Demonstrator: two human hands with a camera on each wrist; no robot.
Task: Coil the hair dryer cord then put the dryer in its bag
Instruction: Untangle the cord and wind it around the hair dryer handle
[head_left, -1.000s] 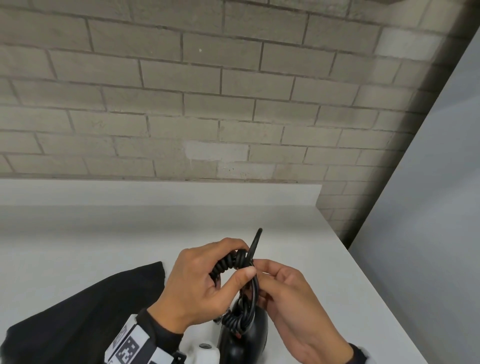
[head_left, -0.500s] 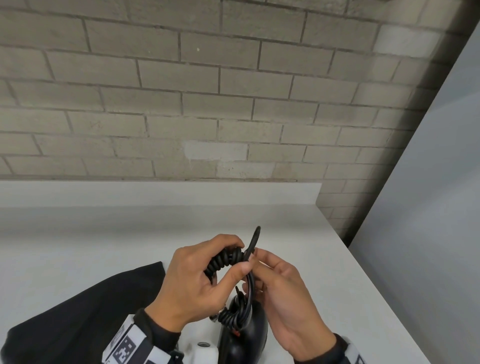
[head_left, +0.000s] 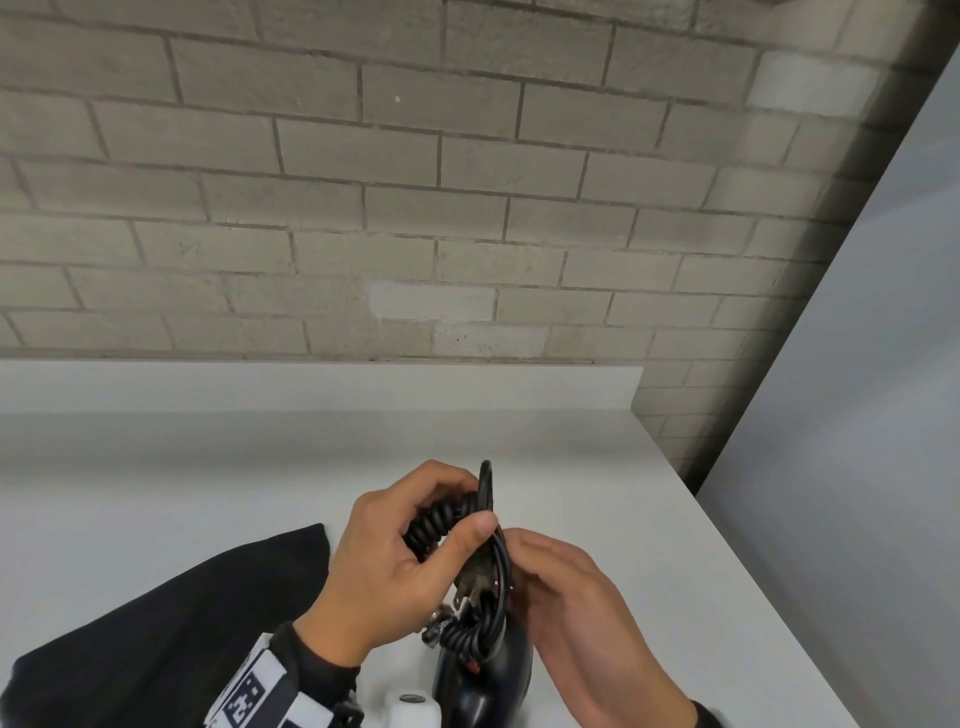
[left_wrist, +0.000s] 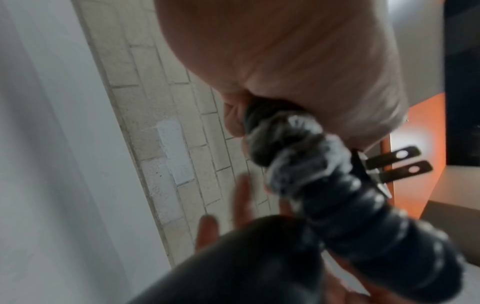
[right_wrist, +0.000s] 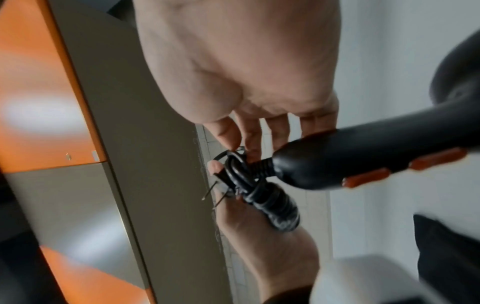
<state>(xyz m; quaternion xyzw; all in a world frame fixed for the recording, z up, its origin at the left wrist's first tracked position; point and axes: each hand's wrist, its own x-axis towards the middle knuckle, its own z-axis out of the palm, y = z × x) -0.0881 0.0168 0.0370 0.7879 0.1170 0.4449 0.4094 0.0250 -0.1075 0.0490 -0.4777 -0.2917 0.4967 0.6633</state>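
Above the white counter my left hand (head_left: 462, 512) grips the black coiled cord (head_left: 436, 519) in a bundle, thumb pressed on its front. The plug's metal prongs (left_wrist: 400, 162) stick out beside the coils (left_wrist: 337, 195). My right hand (head_left: 519, 558) is close against the bundle's right side, fingertips (right_wrist: 249, 142) on a thin straight loop of the cord (right_wrist: 265, 197). The black hair dryer (head_left: 483, 675) hangs below, its handle (right_wrist: 363, 152) with orange buttons lying across my right fingers. The black bag (head_left: 156, 623) lies flat at the lower left.
The white counter (head_left: 208, 493) runs to a low backsplash and a brick wall (head_left: 415, 208). Its right edge (head_left: 727, 545) falls off beside a grey panel. A small white object (head_left: 413, 714) stands by my left wrist.
The hands and cord bundle have shifted slightly left and closer together. My left thumb has moved up over the straight cord, and the plug prongs now show below it.
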